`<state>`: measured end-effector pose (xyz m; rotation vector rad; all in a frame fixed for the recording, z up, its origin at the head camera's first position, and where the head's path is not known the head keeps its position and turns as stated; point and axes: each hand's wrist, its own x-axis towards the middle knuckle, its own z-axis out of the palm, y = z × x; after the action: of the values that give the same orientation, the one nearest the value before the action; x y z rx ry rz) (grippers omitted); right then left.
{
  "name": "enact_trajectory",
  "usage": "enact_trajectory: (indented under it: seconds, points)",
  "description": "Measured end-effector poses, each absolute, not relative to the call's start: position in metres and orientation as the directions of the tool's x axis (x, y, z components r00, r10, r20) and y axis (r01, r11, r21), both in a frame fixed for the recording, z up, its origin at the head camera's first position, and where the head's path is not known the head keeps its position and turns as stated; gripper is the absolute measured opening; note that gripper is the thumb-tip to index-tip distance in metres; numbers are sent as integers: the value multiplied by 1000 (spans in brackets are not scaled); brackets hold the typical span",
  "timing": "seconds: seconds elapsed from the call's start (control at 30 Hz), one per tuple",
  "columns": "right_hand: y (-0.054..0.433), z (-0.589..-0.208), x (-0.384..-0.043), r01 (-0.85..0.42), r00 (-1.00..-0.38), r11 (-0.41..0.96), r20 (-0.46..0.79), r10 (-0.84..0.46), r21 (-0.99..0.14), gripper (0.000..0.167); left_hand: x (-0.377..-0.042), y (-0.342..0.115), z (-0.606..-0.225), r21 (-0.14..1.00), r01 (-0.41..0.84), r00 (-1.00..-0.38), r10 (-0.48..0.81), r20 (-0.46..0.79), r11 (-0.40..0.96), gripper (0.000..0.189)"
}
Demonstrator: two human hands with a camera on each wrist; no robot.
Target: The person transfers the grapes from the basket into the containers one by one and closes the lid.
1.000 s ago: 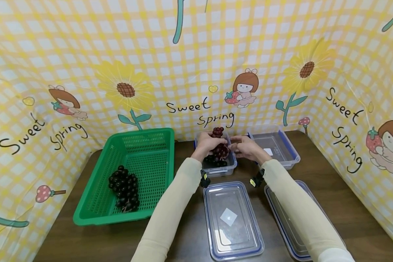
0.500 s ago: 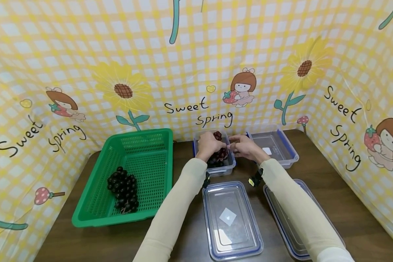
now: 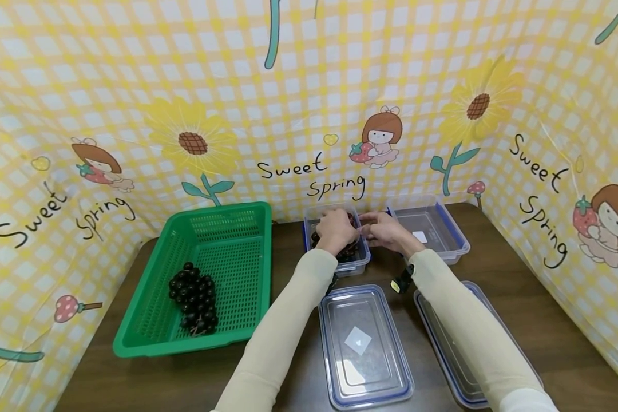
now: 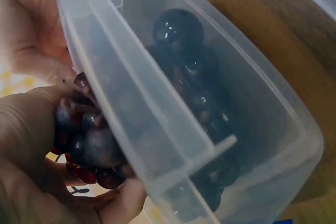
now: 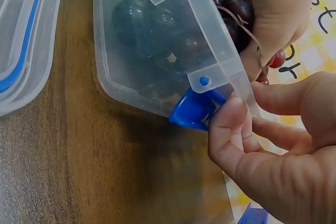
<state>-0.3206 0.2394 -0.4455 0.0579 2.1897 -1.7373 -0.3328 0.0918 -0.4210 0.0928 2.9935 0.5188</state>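
Observation:
My left hand (image 3: 337, 230) is over the clear plastic container (image 3: 353, 267) at the back middle of the table. Its fingers curl round a bunch of dark red grapes (image 4: 97, 145) at the container's mouth; in the head view the hand covers much of the bunch. Darker grapes (image 5: 152, 24) show through the container wall, lying inside. At the container's right side, my right hand (image 3: 386, 233) pinches the rim between thumb and fingers, beside a blue latch (image 5: 194, 109).
A green basket (image 3: 134, 320) with another bunch of dark grapes (image 3: 193, 297) stands at the left. A second clear container (image 3: 445, 240) with blue latches is at the back right. Two clear lids with blue seals, a near one (image 3: 365, 377) and a right one (image 3: 450, 355), lie in front.
My left hand has moved right and lower into the container with the grapes, which earlier stuck up above it. The right hand keeps its place at the rim.

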Motion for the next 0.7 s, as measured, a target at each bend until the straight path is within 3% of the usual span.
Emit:
enact_trajectory:
  seconds: [0.13,0.23,0.5,0.57,0.7]
  points:
    - [238,-444,-321,242,-939,247,-291,-185,-938,57,-330,92,-419,302,70,-991,102,-89,951,76]
    - [239,-444,-321,238,-937,251,-289,-194,-938,58,-330,88,-413,347,92,-981,144,-128,933,78]
    - [242,-443,-323,227,-936,273,-287,-203,-935,58,-342,62,-389,632,71,-880,347,-325,772,35]
    - [241,-443,-323,231,-934,275,-291,-206,-933,56,-343,53,-385,700,17,-848,381,-369,714,34]
    - [239,-442,-322,234,-933,278,-296,-206,-932,57,-343,40,-384,772,-59,-824,405,-395,633,53]
